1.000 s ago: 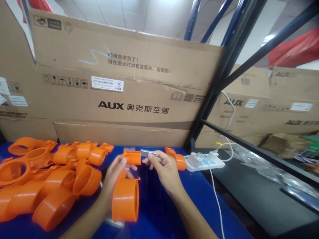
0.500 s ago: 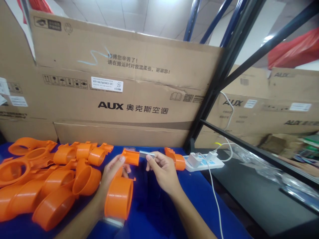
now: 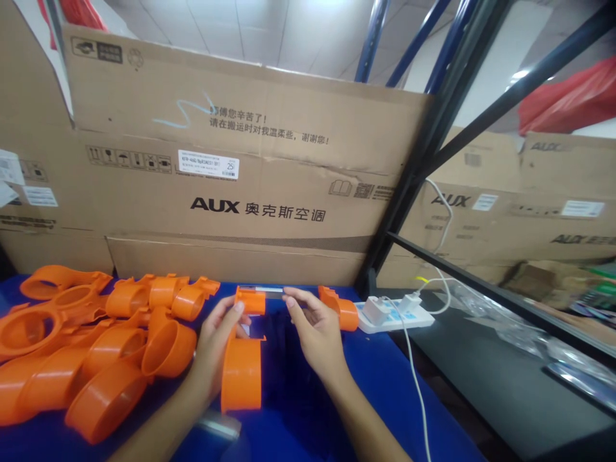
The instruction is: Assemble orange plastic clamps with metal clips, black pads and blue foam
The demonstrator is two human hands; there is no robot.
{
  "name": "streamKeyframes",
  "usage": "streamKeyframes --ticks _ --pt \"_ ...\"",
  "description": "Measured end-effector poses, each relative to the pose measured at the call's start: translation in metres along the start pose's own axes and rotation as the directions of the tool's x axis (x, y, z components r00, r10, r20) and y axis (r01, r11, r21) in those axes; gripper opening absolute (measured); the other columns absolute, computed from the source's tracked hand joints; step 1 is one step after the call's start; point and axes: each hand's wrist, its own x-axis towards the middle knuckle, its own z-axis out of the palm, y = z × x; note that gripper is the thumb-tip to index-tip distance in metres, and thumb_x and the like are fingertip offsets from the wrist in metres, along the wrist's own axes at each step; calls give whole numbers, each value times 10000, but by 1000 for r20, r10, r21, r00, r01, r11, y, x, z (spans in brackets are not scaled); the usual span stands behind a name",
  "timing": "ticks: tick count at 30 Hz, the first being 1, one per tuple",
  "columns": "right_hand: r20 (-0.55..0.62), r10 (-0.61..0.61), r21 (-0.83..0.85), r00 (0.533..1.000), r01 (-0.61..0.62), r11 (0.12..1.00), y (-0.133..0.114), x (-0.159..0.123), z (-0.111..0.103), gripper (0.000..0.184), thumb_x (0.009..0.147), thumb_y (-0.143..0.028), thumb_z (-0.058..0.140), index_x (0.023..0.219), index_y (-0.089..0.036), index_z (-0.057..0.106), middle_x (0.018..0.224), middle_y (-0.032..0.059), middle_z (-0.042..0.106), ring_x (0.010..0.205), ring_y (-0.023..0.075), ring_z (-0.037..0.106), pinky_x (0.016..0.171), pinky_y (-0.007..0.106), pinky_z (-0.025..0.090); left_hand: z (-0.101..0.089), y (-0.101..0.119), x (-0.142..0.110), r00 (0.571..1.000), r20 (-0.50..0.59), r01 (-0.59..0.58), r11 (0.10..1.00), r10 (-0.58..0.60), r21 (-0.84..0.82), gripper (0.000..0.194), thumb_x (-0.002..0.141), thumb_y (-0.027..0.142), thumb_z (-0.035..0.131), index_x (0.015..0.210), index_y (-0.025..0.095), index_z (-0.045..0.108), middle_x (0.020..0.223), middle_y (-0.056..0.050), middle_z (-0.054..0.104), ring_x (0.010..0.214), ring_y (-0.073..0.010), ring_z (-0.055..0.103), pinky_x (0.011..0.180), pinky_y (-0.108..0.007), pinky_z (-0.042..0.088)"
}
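My left hand grips an orange plastic part, a wide ring with a narrow neck at its top, held above the blue table. My right hand pinches a small silver metal strip and holds its end at the neck of that part. A single orange part lies just beyond my right hand. A heap of like orange parts lies to the left of my left hand.
Large cardboard boxes form a wall behind the table. A white power strip with a plugged charger and white cable lies at the table's right edge. A dark metal rack frame rises on the right, with a grey shelf beyond it.
My left hand has turned the orange part so its ring faces more edge-on. The metal strip has gone further into the part's neck, and my right hand has moved slightly left.
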Motion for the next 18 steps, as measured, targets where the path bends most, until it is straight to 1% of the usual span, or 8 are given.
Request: streamKeyframes --ticks 3,5,9,13,15,18 --pt "43 -5 3 999 4 1000 -2 0 -2 276 911 -433 689 1072 -233 789 1106 93 749 904 236 682 654 316 554 -3 1 3 1000 -11 -4 1000 4 -16 415 798 525 792 1032 209 657 712 27 625 496 -79 513 488 -189 427" --pt "42 -14 21 999 14 1000 -3 1 -3 270 909 -428 691 1074 -244 799 1094 88 750 853 221 670 629 314 548 -6 1 7 1000 0 0 1000 0 -13 403 786 536 796 959 191 682 712 6 641 513 -98 545 499 -206 443" --pt "60 -34 47 998 31 998 -3 1 -4 282 916 -422 692 1112 -251 801 1064 78 737 740 173 624 621 310 541 -12 -2 13 998 56 22 998 -25 61 438 786 591 768 760 161 688 629 -22 625 506 -122 549 489 -228 432" --pt "130 -40 60 991 32 998 -4 0 -3 267 925 -418 687 1094 -254 813 1039 73 714 743 168 615 630 303 540 -9 0 6 997 73 -32 993 24 112 427 819 572 748 717 163 680 672 -31 639 554 -117 544 525 -224 429" --pt "181 -44 68 983 32 997 -4 -1 -3 267 935 -417 675 1105 -263 811 1066 72 705 804 181 635 689 318 558 -6 2 1 994 106 -47 988 31 148 434 838 563 731 677 167 653 639 -17 610 536 -107 514 517 -218 408" --pt "224 -84 52 971 74 996 -5 -2 -3 277 948 -400 662 1155 -270 792 1108 69 686 979 210 649 871 369 554 -4 4 -2 991 136 -45 980 19 194 461 857 570 707 641 173 619 575 4 560 489 -95 466 487 -212 374"
